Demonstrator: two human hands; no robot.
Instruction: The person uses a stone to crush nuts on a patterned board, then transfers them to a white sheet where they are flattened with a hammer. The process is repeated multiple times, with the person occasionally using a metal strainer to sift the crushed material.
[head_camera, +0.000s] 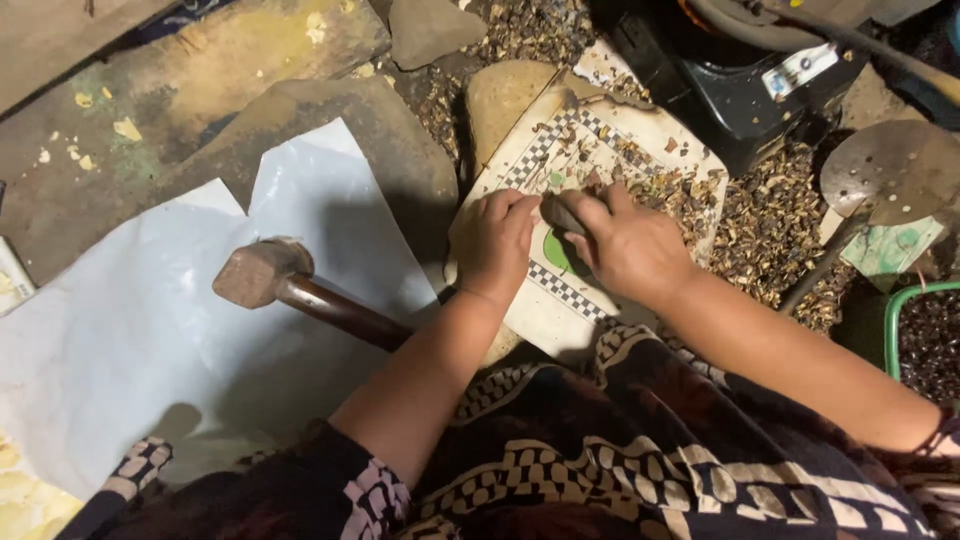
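Gripped a small dark tool (562, 214) in both hands, left hand (495, 245) and right hand (630, 245), over a checkered tile (600, 150); rough shell fragments (770, 220) at three o'clock.

Under your fingers (520, 215) is a broken floor tile (560, 300) with a checkered border, lying on the rough ground (90, 170). Beyond your fingertips, crushed shells (765, 225) spread over the tile's far corner and the ground. To the left of your fingers lie a white plastic sheet (120, 330) and a hammer (265, 272) on top of it. A flat stone (500, 95) sits just past the tile.
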